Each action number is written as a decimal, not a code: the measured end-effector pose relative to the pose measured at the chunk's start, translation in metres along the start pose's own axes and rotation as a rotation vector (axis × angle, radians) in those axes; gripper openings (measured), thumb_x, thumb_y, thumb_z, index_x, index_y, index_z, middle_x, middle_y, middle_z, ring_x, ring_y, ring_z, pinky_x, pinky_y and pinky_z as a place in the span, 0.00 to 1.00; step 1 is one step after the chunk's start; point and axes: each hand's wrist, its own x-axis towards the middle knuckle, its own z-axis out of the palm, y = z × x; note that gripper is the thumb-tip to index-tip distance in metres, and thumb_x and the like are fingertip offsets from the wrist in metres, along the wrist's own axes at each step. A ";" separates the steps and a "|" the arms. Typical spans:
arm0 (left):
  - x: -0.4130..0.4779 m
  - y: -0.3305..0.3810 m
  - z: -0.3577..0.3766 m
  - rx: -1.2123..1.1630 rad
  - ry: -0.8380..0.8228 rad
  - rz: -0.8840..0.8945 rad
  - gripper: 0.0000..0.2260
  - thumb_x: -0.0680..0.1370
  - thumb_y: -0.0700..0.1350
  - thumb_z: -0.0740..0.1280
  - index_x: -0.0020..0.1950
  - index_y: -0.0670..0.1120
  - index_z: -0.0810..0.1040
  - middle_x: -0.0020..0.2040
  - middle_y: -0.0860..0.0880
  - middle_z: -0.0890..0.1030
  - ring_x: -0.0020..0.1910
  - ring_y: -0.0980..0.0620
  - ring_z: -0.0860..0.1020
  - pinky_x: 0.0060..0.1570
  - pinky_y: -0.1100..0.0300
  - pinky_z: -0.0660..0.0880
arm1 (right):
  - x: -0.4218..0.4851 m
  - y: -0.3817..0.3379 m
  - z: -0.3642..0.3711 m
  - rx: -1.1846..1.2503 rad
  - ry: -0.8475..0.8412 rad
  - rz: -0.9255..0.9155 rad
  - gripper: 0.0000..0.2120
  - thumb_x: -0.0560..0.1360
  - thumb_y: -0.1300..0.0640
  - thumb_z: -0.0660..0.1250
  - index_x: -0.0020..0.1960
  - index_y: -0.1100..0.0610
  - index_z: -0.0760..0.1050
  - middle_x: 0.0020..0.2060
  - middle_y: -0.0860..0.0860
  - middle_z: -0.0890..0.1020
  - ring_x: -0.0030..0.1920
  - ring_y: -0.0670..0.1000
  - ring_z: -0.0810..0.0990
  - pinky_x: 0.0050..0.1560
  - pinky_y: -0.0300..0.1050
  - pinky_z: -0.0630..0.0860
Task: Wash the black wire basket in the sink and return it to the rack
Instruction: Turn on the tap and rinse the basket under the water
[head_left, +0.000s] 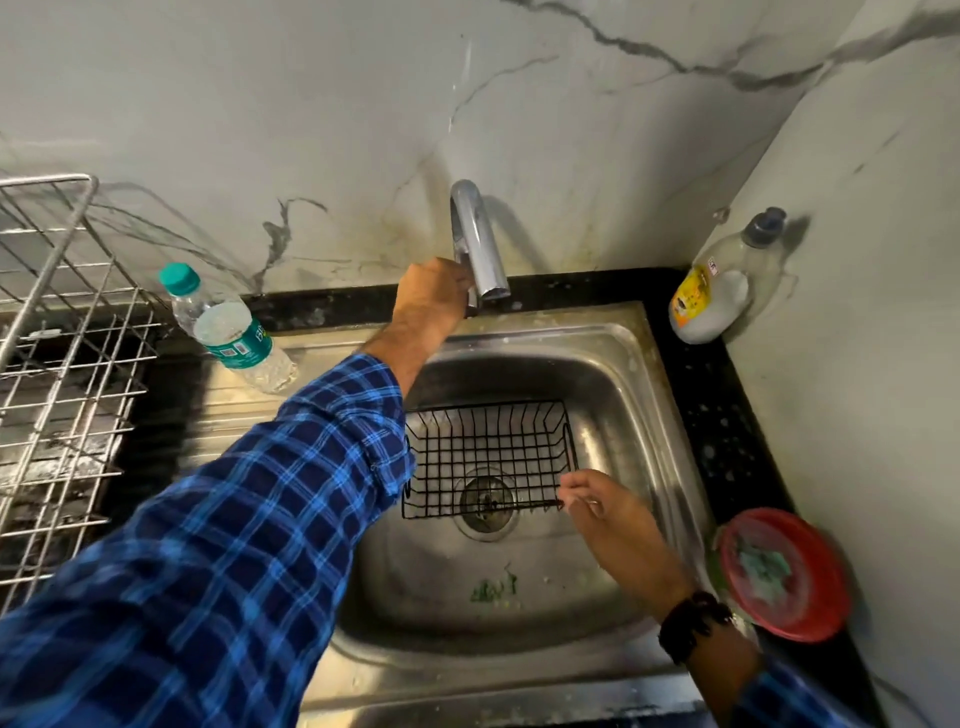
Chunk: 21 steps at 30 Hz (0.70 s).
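Note:
The black wire basket lies in the steel sink, over the drain. My right hand pinches the basket's near right corner. My left hand reaches up behind the chrome tap and grips the tap's handle at its base; the fingers are partly hidden by the spout. No water runs from the spout. The silver wire rack stands on the counter at the far left.
A clear water bottle with a teal cap leans on the drainboard left of the sink. A dish soap bottle stands in the back right corner. A red dish with a green scrubber sits on the black counter at right.

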 end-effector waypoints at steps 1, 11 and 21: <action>0.001 -0.002 0.001 -0.021 0.007 0.003 0.10 0.83 0.41 0.65 0.62 0.41 0.81 0.49 0.49 0.76 0.44 0.53 0.74 0.48 0.64 0.72 | 0.005 -0.002 0.004 0.000 0.008 0.013 0.09 0.82 0.48 0.62 0.61 0.43 0.77 0.55 0.39 0.80 0.56 0.39 0.78 0.55 0.39 0.75; 0.005 -0.042 0.015 -0.833 -0.067 -0.444 0.06 0.83 0.37 0.64 0.54 0.44 0.80 0.59 0.43 0.82 0.55 0.48 0.84 0.41 0.64 0.83 | 0.033 0.004 0.023 0.041 -0.056 0.058 0.08 0.81 0.51 0.64 0.58 0.45 0.78 0.54 0.42 0.81 0.55 0.42 0.80 0.55 0.41 0.76; -0.075 -0.134 0.094 -0.284 0.039 -0.763 0.19 0.81 0.52 0.64 0.69 0.42 0.74 0.65 0.41 0.78 0.63 0.41 0.78 0.59 0.52 0.74 | 0.080 0.016 0.013 -0.124 0.126 0.349 0.24 0.81 0.52 0.63 0.76 0.52 0.65 0.67 0.56 0.76 0.62 0.59 0.78 0.59 0.57 0.79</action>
